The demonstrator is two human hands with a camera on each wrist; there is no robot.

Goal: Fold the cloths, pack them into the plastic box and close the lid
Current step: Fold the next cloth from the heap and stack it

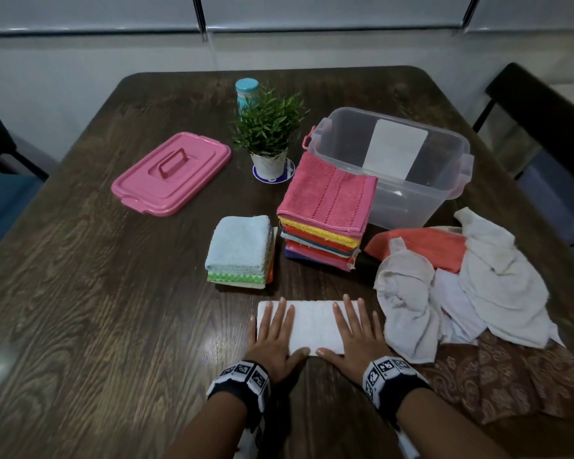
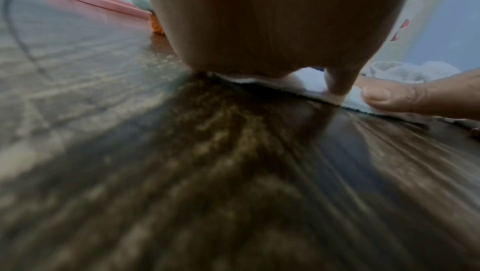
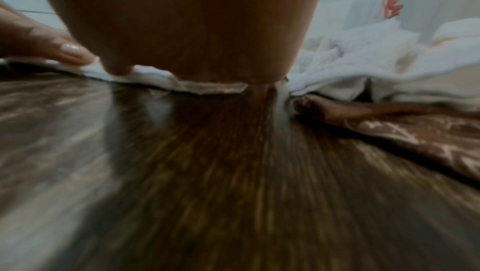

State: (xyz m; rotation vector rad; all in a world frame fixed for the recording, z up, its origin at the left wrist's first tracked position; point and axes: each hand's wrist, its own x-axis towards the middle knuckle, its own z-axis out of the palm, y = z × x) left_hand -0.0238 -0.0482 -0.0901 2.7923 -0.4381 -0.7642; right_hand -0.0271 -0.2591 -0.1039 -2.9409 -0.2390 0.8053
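Note:
A white cloth (image 1: 314, 321), folded into a strip, lies flat near the table's front edge. My left hand (image 1: 274, 329) presses its left half with straight fingers. My right hand (image 1: 353, 327) lies flat on its right half. Both thumbs meet at the cloth's near edge (image 2: 309, 84) (image 3: 153, 74). Behind it stand a small folded pile topped by a light blue cloth (image 1: 237, 243) and a taller pile topped by a pink cloth (image 1: 328, 197). The clear plastic box (image 1: 408, 190) stands open at the back right. Its pink lid (image 1: 171, 172) lies at the back left.
A heap of unfolded white cloths (image 1: 458, 289) and an orange cloth (image 1: 428, 243) lies right of my hands, over a brown patterned cloth (image 1: 517, 379). A potted plant (image 1: 269, 134) and a blue-capped bottle (image 1: 247, 91) stand mid-back. Dark chairs flank the wooden table (image 1: 96, 293).

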